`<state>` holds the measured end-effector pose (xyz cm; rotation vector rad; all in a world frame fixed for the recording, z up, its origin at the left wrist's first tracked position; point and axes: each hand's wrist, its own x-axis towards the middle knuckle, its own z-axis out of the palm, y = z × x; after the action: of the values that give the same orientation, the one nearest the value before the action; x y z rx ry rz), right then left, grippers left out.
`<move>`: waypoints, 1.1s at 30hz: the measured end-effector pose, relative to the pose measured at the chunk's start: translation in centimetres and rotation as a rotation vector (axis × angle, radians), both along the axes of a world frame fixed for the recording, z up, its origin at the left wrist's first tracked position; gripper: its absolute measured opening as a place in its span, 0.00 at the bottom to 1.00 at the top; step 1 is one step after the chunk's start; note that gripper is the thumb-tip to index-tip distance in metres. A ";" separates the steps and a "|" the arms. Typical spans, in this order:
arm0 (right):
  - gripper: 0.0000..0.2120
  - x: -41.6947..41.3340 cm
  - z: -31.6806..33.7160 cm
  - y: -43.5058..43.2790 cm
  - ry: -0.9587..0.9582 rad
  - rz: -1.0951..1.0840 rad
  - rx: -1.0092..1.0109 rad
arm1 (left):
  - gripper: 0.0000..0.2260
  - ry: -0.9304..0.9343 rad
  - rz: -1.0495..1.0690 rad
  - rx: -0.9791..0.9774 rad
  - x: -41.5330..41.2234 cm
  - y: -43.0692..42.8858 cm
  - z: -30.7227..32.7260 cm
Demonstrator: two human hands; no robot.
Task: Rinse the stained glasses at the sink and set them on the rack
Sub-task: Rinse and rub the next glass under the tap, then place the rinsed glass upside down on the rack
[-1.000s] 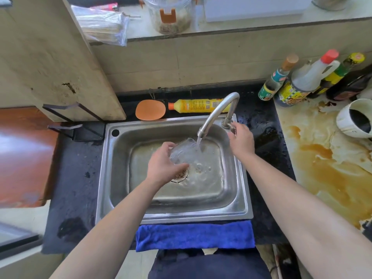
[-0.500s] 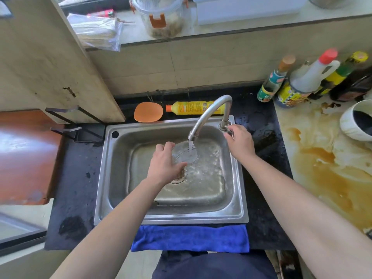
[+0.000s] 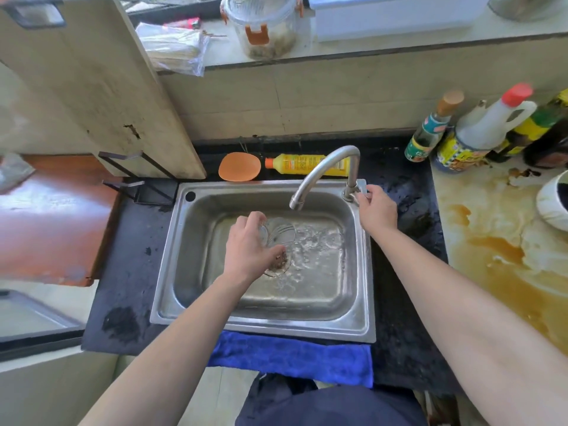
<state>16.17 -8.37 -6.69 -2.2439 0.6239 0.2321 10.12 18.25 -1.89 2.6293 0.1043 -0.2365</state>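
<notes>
Nearest, a blue towel [image 3: 289, 355] hangs over the front edge of the dark desk [image 3: 123, 272], just below the steel sink [image 3: 261, 329]. Both bare forearms reach in from 6 o'clock.

The left hand [image 3: 250, 250] is down inside the basin, palm down. Its fingers [image 3: 255, 217] and thumb are curled round the left side of a clear glass [image 3: 278, 235]. The glass is held above the drain, below and to the left of the spout. It is tipped over, its long axis leaning away towards about 2 o'clock, with one round end facing up – mouth or base, I cannot tell. Shallow, bubbled water spreads across the sink floor to its right.

The right hand [image 3: 376, 212] stretches further, to the sink's back corner at 2 o'clock, with its fingers closed round the tap handle [image 3: 362, 187]. From there the tap [image 3: 325, 164] arches over to 10 o'clock.

Behind the sink at 12 o'clock lie a yellow bottle [image 3: 304, 164] and an orange pad [image 3: 239, 166]. At 10 o'clock a black wire rack [image 3: 138, 182] holds a leaning cutting board [image 3: 92, 87]. Off at 3 o'clock the pale worktop [image 3: 491, 247] is stained brown, and sauce bottles [image 3: 488, 124] cluster at 1 o'clock.
</notes>
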 end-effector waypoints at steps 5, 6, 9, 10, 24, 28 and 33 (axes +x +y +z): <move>0.34 -2.4 2.2 2.3 -0.049 0.080 -0.155 | 0.29 -0.064 -0.025 -0.029 -0.2 1.1 2.0; 0.35 -2.9 2.6 2.9 -0.074 0.112 -0.182 | 0.30 -0.082 -0.019 -0.047 0.0 1.5 2.6; 0.34 -3.5 4.6 4.7 -0.105 0.159 -0.212 | 0.31 -0.149 -0.023 -0.088 0.6 3.0 4.5; 0.34 -3.6 5.3 5.3 -0.113 0.160 -0.228 | 0.30 -0.180 -0.038 -0.088 0.8 3.7 5.1; 0.31 -11.1 14.4 6.9 -0.339 -0.081 -0.561 | 0.25 -0.489 -0.215 -0.310 4.4 7.4 10.9; 0.29 -14.1 15.0 7.2 -0.286 -0.164 -0.542 | 0.26 -0.432 -0.223 -0.306 3.9 7.3 10.8; 0.30 -18.1 15.6 8.3 -0.264 -0.186 -0.528 | 0.26 -0.490 -0.263 -0.232 1.5 7.9 10.8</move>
<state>-1.97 -0.04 8.93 -2.6287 0.8125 -0.3585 11.67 26.15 8.89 2.3854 -0.4101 0.2953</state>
